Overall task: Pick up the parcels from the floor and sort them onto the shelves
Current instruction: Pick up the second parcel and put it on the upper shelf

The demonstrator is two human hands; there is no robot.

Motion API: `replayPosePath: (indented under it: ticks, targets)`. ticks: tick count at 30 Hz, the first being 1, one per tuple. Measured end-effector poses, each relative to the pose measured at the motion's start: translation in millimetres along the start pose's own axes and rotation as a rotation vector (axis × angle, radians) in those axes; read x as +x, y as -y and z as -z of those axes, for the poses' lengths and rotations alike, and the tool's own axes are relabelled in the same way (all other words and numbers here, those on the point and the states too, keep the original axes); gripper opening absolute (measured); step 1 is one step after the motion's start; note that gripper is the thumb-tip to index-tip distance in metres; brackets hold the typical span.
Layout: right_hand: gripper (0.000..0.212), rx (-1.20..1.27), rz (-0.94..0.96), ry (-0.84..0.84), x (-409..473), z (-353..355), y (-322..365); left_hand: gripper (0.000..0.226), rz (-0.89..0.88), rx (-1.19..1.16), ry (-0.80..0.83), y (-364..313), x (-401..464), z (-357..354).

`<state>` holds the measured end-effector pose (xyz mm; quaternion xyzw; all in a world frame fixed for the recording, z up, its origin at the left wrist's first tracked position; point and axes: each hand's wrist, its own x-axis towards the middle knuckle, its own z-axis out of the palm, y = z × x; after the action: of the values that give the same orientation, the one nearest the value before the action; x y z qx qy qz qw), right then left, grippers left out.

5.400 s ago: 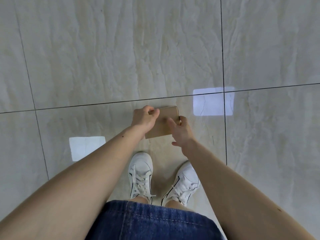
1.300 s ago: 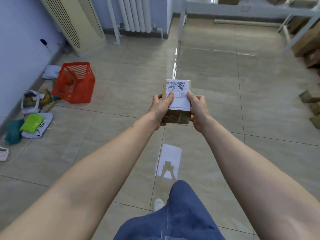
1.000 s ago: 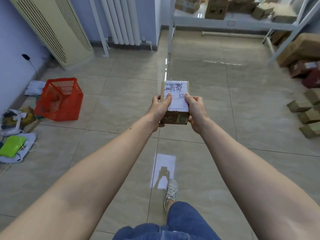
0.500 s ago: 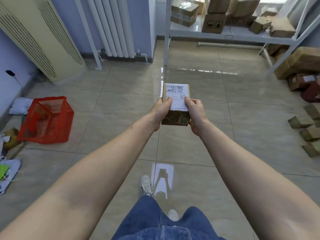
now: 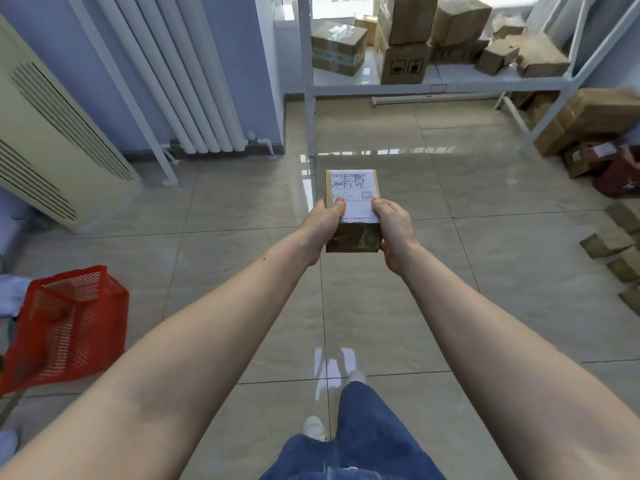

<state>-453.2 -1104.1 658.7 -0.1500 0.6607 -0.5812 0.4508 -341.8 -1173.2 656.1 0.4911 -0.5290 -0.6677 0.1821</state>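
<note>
A small brown cardboard parcel (image 5: 353,237) with a white shipping label on top is held out in front of me, above the tiled floor. My left hand (image 5: 320,226) grips its left side with the thumb on the label. My right hand (image 5: 394,230) grips its right side the same way. Ahead stands a white metal shelf (image 5: 433,79) holding several cardboard boxes (image 5: 403,64). More small parcels (image 5: 609,242) lie on the floor at the right edge.
A red mesh basket (image 5: 65,323) sits on the floor at the left. A cream air-conditioner unit (image 5: 52,140) and a white radiator (image 5: 194,98) line the left wall. Large boxes (image 5: 588,119) and a dark red bag (image 5: 620,174) crowd the right side under another rack.
I lifted the parcel off the floor with both hands and turned its label up. Over the last second I have walked forward; the shelf has come closer and the basket has slid back.
</note>
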Motion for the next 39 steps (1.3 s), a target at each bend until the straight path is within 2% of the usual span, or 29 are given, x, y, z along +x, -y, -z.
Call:
replayPosePath:
  ticks: [3, 6, 14, 22, 27, 36, 39]
  targets:
    - [0.015, 0.005, 0.006, -0.013, 39, -7, 20, 0.057, -0.012, 0.027, 0.011, -19, 45, 1]
    - [0.02, 0.003, 0.023, -0.004, 80, -10, 44, 0.065, -0.029, 0.005, 0.006, -40, 95, -2]
    - [0.022, -0.009, 0.042, 0.026, 199, -13, 114, 0.044, -0.022, -0.023, 0.003, -111, 211, -20]
    - [0.019, -0.017, 0.058, 0.048, 315, -30, 166, 0.06, -0.034, -0.013, -0.001, -174, 322, -19]
    - [0.011, -0.002, 0.091, 0.015, 398, -52, 205, 0.042, -0.068, -0.01, 0.014, -226, 401, -9]
    - [0.028, 0.016, 0.128, -0.057, 528, -79, 285, 0.043, -0.095, 0.002, 0.055, -331, 521, -2]
    - [0.028, 0.021, 0.158, -0.052, 567, -80, 314, 0.044, -0.105, -0.023, 0.064, -362, 558, -6]
